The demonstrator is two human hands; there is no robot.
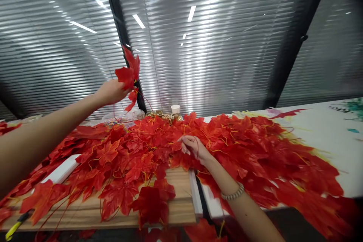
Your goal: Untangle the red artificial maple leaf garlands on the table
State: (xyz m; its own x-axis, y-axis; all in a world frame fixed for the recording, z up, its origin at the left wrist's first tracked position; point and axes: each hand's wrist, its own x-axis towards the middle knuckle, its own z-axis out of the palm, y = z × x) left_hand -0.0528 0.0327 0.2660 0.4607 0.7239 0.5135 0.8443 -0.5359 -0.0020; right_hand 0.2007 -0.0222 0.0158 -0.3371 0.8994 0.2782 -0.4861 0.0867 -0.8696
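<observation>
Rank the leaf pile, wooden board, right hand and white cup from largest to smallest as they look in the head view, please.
1. Leaf pile
2. Wooden board, partly covered
3. Right hand
4. White cup, farther back

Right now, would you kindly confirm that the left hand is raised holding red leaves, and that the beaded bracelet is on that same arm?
Not quite: the head view shows the beaded bracelet on the right arm, not the left. The left hand is indeed raised, holding red leaves.
</observation>
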